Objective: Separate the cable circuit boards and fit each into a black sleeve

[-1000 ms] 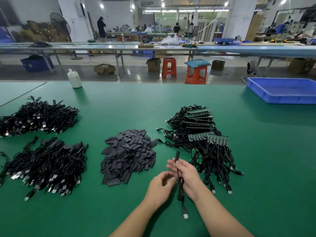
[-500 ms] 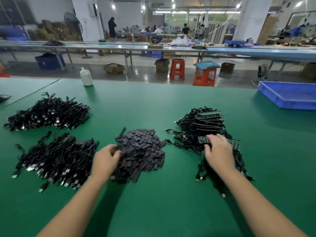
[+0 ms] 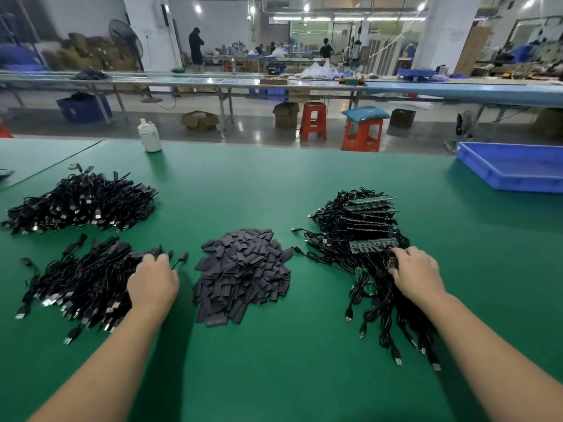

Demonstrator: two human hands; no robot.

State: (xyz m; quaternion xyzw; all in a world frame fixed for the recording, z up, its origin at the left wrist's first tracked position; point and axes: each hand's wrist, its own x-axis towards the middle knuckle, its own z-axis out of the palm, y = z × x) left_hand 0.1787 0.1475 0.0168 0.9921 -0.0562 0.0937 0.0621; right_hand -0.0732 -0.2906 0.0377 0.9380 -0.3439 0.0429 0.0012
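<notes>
Flanking one sleeve heap (image 3: 243, 272): two hands

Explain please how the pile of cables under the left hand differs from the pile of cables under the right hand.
The left cable pile shows only black ends and silver plugs; the right cable pile carries bare green circuit boards, some joined in strips. The left hand rests on the left pile's right edge; the right hand pinches a board in the right pile. Both are black cables on the green table.

Left hand (image 3: 152, 281) fingertips hidden among cables, blue tray (image 3: 515, 169) cut by right edge, distant workers indistinct.
</notes>
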